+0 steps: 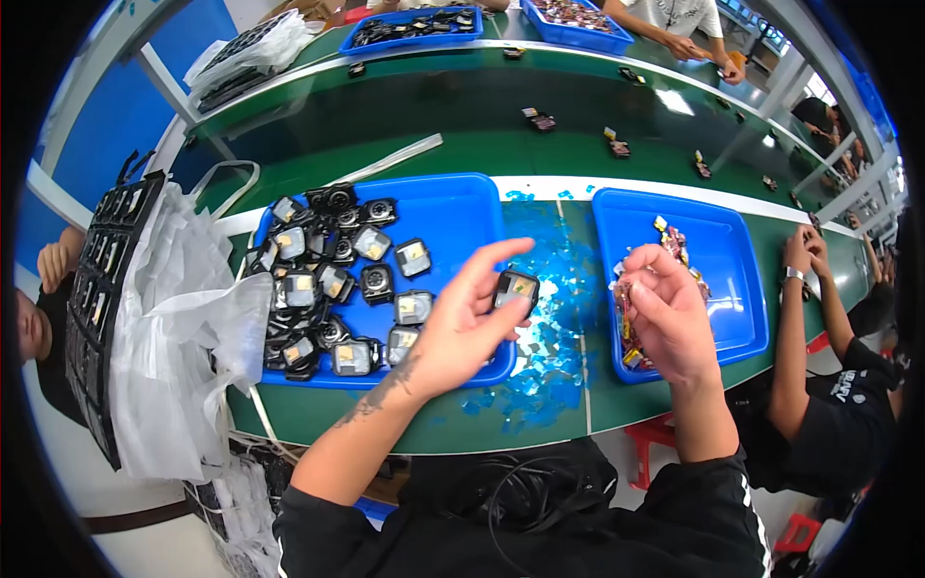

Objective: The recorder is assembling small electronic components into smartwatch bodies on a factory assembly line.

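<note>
At centre frame, the left hand [458, 332] grasps a black watch case [517, 286]; right of centre, the right hand [676, 323] curls over a blue tray [737, 289], whether gripping anything I can't tell. Centre-left, similar cases [412, 257] crowd another tray [448, 217].

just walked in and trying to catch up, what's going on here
A person's left hand holds a small black case between thumb and fingers, over blue scraps on the table. The right hand is over the right blue tray, fingers curled; whether it holds anything is hard to tell. Similar cases crowd the left blue tray, while small reddish parts lie in the right one.
</note>
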`<move>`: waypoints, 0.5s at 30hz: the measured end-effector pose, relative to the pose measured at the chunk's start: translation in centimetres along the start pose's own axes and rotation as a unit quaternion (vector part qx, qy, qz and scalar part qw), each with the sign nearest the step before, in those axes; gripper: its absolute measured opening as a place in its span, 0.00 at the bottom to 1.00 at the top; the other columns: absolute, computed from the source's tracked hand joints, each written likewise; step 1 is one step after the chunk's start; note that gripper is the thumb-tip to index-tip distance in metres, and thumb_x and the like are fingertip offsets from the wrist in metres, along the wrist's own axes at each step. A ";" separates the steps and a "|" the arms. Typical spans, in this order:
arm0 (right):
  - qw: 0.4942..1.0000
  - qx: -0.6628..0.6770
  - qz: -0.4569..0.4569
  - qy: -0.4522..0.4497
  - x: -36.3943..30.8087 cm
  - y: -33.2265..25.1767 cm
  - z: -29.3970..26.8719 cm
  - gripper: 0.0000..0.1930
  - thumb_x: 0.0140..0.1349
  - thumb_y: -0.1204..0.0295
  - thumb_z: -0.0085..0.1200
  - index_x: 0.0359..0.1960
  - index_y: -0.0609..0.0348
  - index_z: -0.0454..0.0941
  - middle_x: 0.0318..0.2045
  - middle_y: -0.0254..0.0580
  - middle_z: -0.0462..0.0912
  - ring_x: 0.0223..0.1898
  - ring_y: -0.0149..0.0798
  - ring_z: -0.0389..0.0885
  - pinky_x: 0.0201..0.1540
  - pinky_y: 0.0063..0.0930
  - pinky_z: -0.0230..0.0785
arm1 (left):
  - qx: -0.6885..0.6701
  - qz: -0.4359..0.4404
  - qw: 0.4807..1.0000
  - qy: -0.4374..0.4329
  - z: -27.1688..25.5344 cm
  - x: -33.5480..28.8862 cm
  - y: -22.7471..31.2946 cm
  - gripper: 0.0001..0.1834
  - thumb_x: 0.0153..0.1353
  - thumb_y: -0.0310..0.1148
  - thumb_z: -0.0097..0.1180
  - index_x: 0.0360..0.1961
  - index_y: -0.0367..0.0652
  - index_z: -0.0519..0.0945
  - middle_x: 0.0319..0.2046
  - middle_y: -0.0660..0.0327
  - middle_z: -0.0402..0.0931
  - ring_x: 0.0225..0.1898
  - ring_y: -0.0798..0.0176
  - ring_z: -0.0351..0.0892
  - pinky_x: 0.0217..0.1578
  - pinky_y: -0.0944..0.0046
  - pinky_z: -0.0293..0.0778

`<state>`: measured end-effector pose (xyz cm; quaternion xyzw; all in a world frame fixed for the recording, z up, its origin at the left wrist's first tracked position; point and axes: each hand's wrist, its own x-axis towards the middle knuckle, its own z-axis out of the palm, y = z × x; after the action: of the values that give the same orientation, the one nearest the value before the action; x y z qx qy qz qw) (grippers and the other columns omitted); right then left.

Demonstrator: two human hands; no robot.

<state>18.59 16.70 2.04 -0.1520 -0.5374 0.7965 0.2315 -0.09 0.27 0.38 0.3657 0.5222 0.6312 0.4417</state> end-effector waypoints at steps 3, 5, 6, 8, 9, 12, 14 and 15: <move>0.992 0.108 0.064 0.001 0.4 1.3 1.3 0.08 0.66 0.75 0.55 0.45 0.57 0.73 0.39 0.32 0.80 0.38 0.24 0.76 0.43 0.19 0.68 | 0.219 0.135 0.966 0.018 0.6 -0.3 0.1 0.16 0.60 0.23 0.59 0.50 0.45 0.82 0.40 0.59 0.74 0.40 0.66 0.78 0.39 0.69 0.76; 0.987 0.139 0.080 0.003 0.5 1.9 2.6 0.07 0.67 0.73 0.56 0.44 0.55 0.73 0.37 0.31 0.80 0.39 0.25 0.77 0.45 0.21 0.68 | 0.211 0.135 0.968 0.010 1.0 -0.5 0.3 0.15 0.58 0.26 0.63 0.48 0.45 0.83 0.39 0.60 0.75 0.38 0.65 0.78 0.36 0.68 0.75; 0.979 0.179 0.095 0.007 0.5 2.2 3.1 0.07 0.67 0.72 0.56 0.44 0.55 0.74 0.37 0.32 0.80 0.40 0.25 0.77 0.46 0.22 0.68 | 0.218 0.128 0.967 0.019 1.2 -0.6 0.3 0.15 0.56 0.28 0.66 0.46 0.45 0.85 0.37 0.60 0.75 0.37 0.66 0.77 0.35 0.68 0.74; 0.966 0.233 0.113 -0.003 0.3 3.0 3.8 0.07 0.67 0.71 0.56 0.44 0.56 0.74 0.38 0.33 0.79 0.42 0.26 0.77 0.48 0.23 0.68 | 0.214 0.126 0.968 0.028 1.2 -0.8 0.2 0.14 0.56 0.29 0.66 0.45 0.45 0.85 0.37 0.60 0.75 0.36 0.66 0.77 0.34 0.68 0.74; 0.966 0.233 0.114 -0.005 0.2 3.3 4.2 0.07 0.67 0.71 0.56 0.44 0.56 0.74 0.38 0.33 0.79 0.42 0.26 0.77 0.48 0.23 0.68 | 0.206 0.125 0.970 0.033 1.3 -0.8 0.2 0.14 0.56 0.29 0.67 0.45 0.45 0.86 0.36 0.61 0.75 0.36 0.66 0.77 0.34 0.68 0.73; 0.967 0.239 0.079 0.035 0.1 4.0 5.2 0.09 0.68 0.73 0.54 0.48 0.56 0.74 0.39 0.32 0.79 0.42 0.26 0.77 0.51 0.25 0.67 | 0.192 0.124 0.972 0.057 1.2 -0.9 0.0 0.13 0.54 0.28 0.68 0.42 0.45 0.86 0.35 0.61 0.74 0.35 0.67 0.76 0.33 0.69 0.73; 0.965 0.247 0.074 0.055 0.0 4.3 6.1 0.10 0.68 0.73 0.54 0.50 0.56 0.74 0.39 0.32 0.79 0.42 0.26 0.76 0.51 0.25 0.67 | 0.203 0.127 0.968 0.069 1.2 -0.9 0.1 0.12 0.53 0.27 0.68 0.41 0.44 0.86 0.35 0.61 0.74 0.35 0.68 0.75 0.33 0.70 0.73; 0.962 0.256 0.069 0.074 0.0 4.4 6.4 0.12 0.68 0.73 0.53 0.51 0.57 0.74 0.39 0.32 0.79 0.43 0.26 0.76 0.51 0.25 0.67 | 0.178 0.118 0.974 0.072 1.1 -0.9 0.1 0.11 0.52 0.25 0.68 0.39 0.41 0.86 0.36 0.62 0.74 0.35 0.70 0.75 0.34 0.71 0.73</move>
<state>14.55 10.26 0.38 -0.1829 -0.2856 0.9079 0.2463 1.24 -0.23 0.71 0.4510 0.6100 0.6003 0.2533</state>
